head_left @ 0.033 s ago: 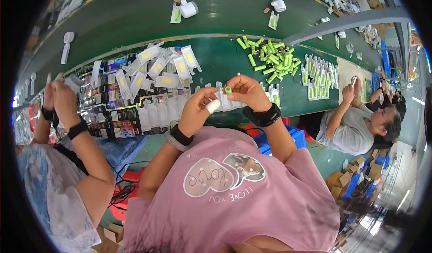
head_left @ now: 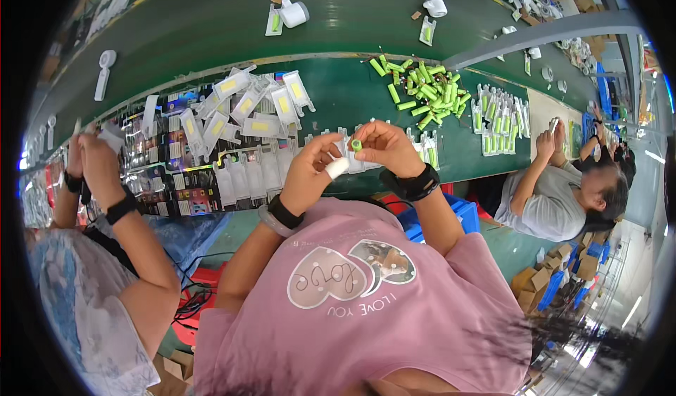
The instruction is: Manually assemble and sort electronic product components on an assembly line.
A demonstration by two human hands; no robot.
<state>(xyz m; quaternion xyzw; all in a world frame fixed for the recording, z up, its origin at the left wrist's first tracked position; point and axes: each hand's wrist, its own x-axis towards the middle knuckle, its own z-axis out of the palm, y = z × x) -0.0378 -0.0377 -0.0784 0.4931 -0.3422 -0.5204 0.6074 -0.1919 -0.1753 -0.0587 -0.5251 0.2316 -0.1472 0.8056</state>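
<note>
A green cylindrical battery cell point(head_left: 356, 145) points its round end toward me, pinched between the thumb and fingers of my right hand point(head_left: 389, 148). Just to its left, my left hand point(head_left: 310, 171) has its fingers curled in, and a white wrap point(head_left: 337, 168) covers the thumb. Whatever the left fingers may hold is hidden. Behind both hands runs a row of white plastic trays point(head_left: 251, 176) along the near table edge. Several green cells in trays point(head_left: 432, 154) stand right beside my right hand.
A heap of green cells point(head_left: 426, 90) lies beyond my right hand. White covers with yellow patches point(head_left: 246, 107) pile up at left. Filled trays point(head_left: 501, 121) stand farther right. A green conveyor point(head_left: 352, 16) carries white parts. Co-workers sit on both sides; a grey bar point(head_left: 549, 37) crosses at upper right.
My left thumb has shifted slightly right, toward the battery cell. The cell has dipped slightly toward me in my right hand. The things on the table have not moved.
</note>
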